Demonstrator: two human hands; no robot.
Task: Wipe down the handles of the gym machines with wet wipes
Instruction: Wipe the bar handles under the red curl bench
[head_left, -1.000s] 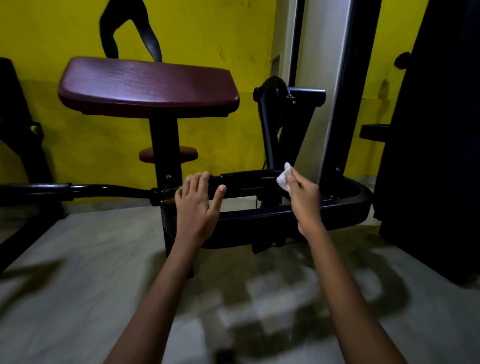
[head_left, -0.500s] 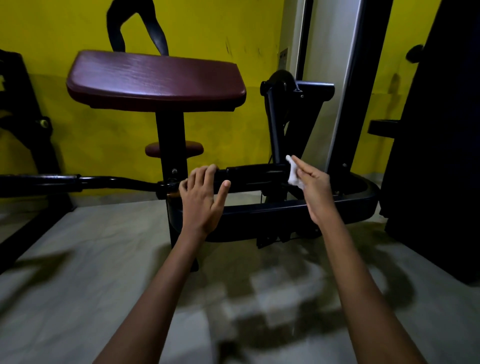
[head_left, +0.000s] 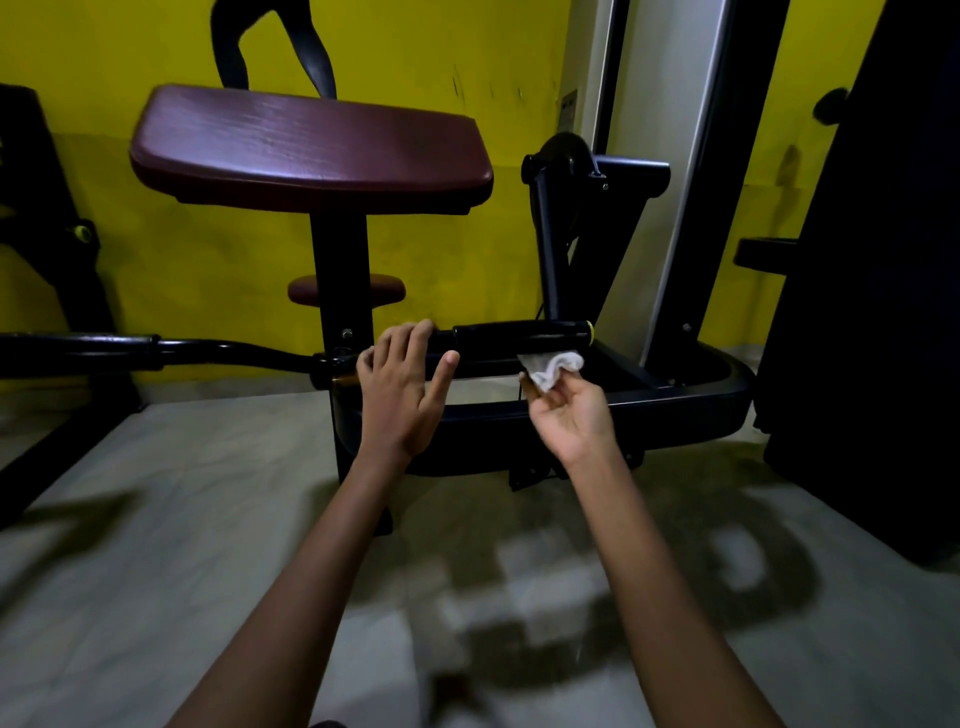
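Handle: the black handle grip lies level, just right of the frame's centre, its long axis running left to right, with a yellow-ringed end cap at its right tip.
Left hand: the left hand rests on the bar at the grip's left end, fingers draped loosely over the top and thumb stretched out to the right; it steadies the bar and does not clench it.
Right hand: the right hand sits palm-up just below the grip's right half, fingertips pinching the wet wipe.
Wipe: white, crumpled, directly under the grip and close to it; I cannot tell whether it touches.
Key relation: the grip lies straight above the wipe and the right hand's fingers, so the right hand looks best placed for the work.
Likely next move: lift the wipe onto the grip and stroke along its length.
Surroundings: the maroon pad stands in the upper left of the frame, against a yellow wall.
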